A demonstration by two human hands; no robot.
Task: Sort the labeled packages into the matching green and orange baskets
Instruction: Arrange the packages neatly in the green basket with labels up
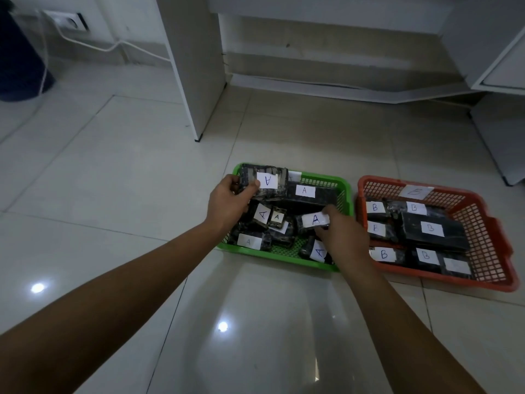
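Observation:
A green basket (pixel 322 179) on the floor holds several black packages with white "A" labels. To its right an orange basket (pixel 483 220) holds several black packages labeled "B" (pixel 431 228). My left hand (pixel 227 201) grips a large black "A" package (pixel 268 182) over the green basket's far left corner. My right hand (pixel 342 233) holds a small "A" package (pixel 312 220) above the middle of the green basket.
Glossy white floor tiles lie all around the baskets. A white desk leg panel (pixel 196 66) stands behind the green basket, and a white cabinet (pixel 500 66) stands at the far right. A wall socket (pixel 69 21) with a white cable is at the top left.

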